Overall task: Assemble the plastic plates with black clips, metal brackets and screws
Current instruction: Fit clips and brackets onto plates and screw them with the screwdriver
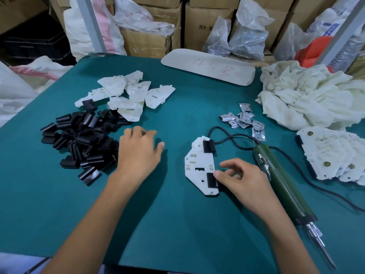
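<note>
A white plastic plate (195,165) lies flat on the green table (177,224) with one black clip (209,146) on its upper right edge and a second black clip (211,180) on its lower right edge. My right hand (243,180) pinches that lower clip with thumb and fingertips. My left hand (138,153) hovers palm down, fingers loosely curled and holding nothing, at the right edge of a pile of black clips (79,139). Bare white plates (126,95) are heaped behind the clips. Several metal brackets (244,120) lie right of centre.
A green electric screwdriver (282,184) with a black cord lies to the right of my right hand, bit toward me. Finished plates (335,155) are stacked at the right edge, below a crumpled white cloth (310,95). A pale oblong panel (209,66), boxes and bags stand behind.
</note>
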Tool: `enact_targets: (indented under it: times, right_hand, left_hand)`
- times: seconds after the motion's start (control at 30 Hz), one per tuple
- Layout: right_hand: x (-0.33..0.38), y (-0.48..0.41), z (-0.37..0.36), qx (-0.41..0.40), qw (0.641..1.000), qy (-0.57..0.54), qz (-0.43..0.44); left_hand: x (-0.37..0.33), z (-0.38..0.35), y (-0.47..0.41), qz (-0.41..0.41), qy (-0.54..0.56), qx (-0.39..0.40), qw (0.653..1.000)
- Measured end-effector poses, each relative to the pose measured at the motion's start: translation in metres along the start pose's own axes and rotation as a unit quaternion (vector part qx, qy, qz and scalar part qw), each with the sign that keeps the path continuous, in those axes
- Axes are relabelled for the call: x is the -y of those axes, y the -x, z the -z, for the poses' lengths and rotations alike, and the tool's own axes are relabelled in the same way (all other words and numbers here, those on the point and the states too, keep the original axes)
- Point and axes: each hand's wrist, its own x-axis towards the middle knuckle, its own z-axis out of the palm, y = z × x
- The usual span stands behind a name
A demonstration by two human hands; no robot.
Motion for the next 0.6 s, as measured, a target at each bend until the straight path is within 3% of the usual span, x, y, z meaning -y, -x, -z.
enact_targets:
  times: [0.13, 0.33, 0.5, 0.6]
  right_hand:
    - [0.002, -0.018, 0.005, -0.018, 1.0, 0.003, 0.015]
    - [0.008, -0.042, 0.007, -0.021, 0.999, 0.028, 0.029]
    - [0.026, -0.109, 0.039, -0.073, 0.979, 0.182, 0.053]
    - [0.035, -0.157, 0.052, -0.059, 0.956, 0.284, 0.048]
  left_hand:
    - [0.008, 0.003, -0.003, 0.0, -0.002, 0.06, 0.998]
    - [0.007, 0.0, -0.004, -0.023, 0.064, 0.068, 0.995]
    - [0.001, -0.004, -0.002, -0.011, 0.083, 0.032, 0.996]
    - [-0.01, -0.005, 0.004, -0.028, 0.135, 0.014, 0.99]
